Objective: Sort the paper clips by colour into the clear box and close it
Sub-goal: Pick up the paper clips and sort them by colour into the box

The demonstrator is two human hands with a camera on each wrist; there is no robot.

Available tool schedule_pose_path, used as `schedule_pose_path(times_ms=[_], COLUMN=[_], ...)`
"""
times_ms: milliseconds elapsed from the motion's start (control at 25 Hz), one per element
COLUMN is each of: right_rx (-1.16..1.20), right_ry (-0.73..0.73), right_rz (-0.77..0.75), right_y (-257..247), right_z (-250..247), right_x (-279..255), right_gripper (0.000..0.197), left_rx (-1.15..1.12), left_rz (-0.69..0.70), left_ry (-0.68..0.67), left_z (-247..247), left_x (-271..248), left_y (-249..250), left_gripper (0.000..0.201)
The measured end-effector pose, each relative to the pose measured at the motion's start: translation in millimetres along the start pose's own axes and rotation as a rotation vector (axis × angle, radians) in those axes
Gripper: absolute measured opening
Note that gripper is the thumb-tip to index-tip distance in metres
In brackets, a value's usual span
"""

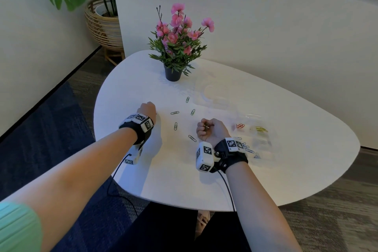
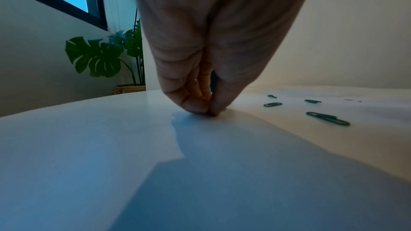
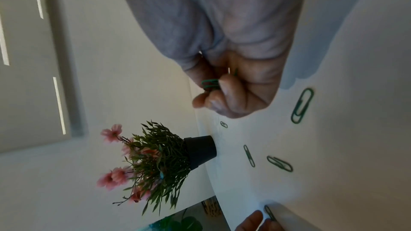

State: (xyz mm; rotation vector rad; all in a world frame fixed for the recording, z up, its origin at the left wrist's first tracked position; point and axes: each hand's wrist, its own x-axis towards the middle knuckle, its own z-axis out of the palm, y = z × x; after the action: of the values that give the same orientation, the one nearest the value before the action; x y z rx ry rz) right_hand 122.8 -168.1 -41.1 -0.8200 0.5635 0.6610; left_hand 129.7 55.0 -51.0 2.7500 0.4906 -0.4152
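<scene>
Pinching a green clip flat on the bench [image 1: 131, 80], left hand [image 1: 146, 109] fingers [image 2: 198, 106] pressed together. Right hand [image 1: 210, 130] curls round gathered green clips [image 3: 210, 83]. Loose green clips [image 1: 174, 112] lie between them; clear box [image 1: 263, 141] sits right. Thin, light, slippery wire, probably best nipped at the edge.

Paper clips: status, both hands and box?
Left hand pinching a green clip off the table. Right hand fisted on gathered green clips. Five green clips loose; clear box open, red, yellow, blue sorted. Nothing blocking.

Right hand [image 1: 210, 130] clutches clips; green clips [image 1: 175, 126] dot white table [image 1: 286, 170].
</scene>
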Motion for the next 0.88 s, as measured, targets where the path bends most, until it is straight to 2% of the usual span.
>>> schedule_pose_path(times_ms=[160, 240, 320, 400, 480, 560, 640, 720, 880], right_rx=[0.081, 0.078, 0.084, 0.100, 0.090, 0.112, 0.160, 0.175, 0.187], right_ry=[0.022, 0.020, 0.025, 0.019, 0.040, 0.091, 0.159, 0.204, 0.219], right_rz=[0.012, 0.036, 0.067, 0.072, 0.043, 0.011, -0.006, -0.013, -0.060], right_y=[9.1, 14.7, 18.9, 20.9, 19.6, 15.5, 9.6, 6.5, 6.1], right_z=[-1.4, -1.5, -0.5, 3.8, 7.5, 5.9, -0.3, -9.5, -20.6], right_x=[-1.2, -3.4, -2.1, 0.7, 0.6, -1.1, -3.0, -3.6, -4.6], right_gripper=[0.029, 0.033, 0.037, 0.043, 0.047, 0.043, 0.038, 0.038, 0.041], left_rx=[-0.021, -0.050, -0.143, -0.275, -0.360, -0.426, -0.445, -0.331, 0.133], left_rz=[-0.019, 0.019, 0.142, 0.343, 0.518, 0.572, 0.544, 0.538, 0.744], left_ry=[-0.034, -0.052, -0.001, 0.073, 0.044, 0.040, 0.100, 0.070, -0.196], left_z=[3.2, 1.1, -3.8, -6.8, -3.0, 2.2, 7.1, 15.9, 41.1], left_x=[-7.0, -12.9, -24.9, -40.1, -56.7, -59.9, -53.1, -47.3, -49.7], left_y=[0.7, 5.3, 22.7, 47.7, 67.5, 71.8, 66.7, 60.9, 61.0], left_gripper=[0.034, 0.033, 0.030, 0.025, 0.022, 0.020, 0.019, 0.023, 0.038])
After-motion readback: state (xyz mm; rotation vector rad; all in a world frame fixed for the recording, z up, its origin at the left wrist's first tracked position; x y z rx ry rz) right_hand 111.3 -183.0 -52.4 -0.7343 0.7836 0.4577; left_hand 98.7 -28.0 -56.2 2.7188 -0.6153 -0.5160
